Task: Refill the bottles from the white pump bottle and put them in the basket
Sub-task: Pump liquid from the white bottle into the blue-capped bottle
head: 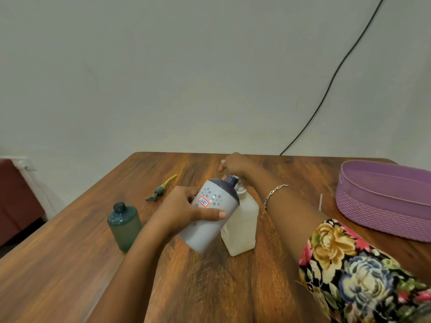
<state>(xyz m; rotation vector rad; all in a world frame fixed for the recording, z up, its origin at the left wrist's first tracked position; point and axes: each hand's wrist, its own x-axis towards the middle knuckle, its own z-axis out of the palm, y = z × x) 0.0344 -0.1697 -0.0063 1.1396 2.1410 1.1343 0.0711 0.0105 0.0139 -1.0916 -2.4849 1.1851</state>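
My left hand (pixel 186 209) grips a grey bottle (pixel 210 220) with a dark blue top and a small red-framed sticker, tilted so its open neck points up and right. The neck sits right at the pump head of the white pump bottle (pixel 242 227), which stands on the table just behind and to the right. My right hand (pixel 234 165) rests on top of that pump head; the pump itself is mostly hidden by the hand and the grey bottle. A dark green bottle (pixel 124 226) stands uncapped at the left. The purple basket (pixel 382 213) lies at the right edge.
A green pump cap with a yellowish tube (pixel 161 188) lies on the wooden table (pixel 210 283) behind the green bottle. A thin white stick (pixel 320 201) lies next to the basket. A black cable runs down the wall. A dark red seat stands at the far left.
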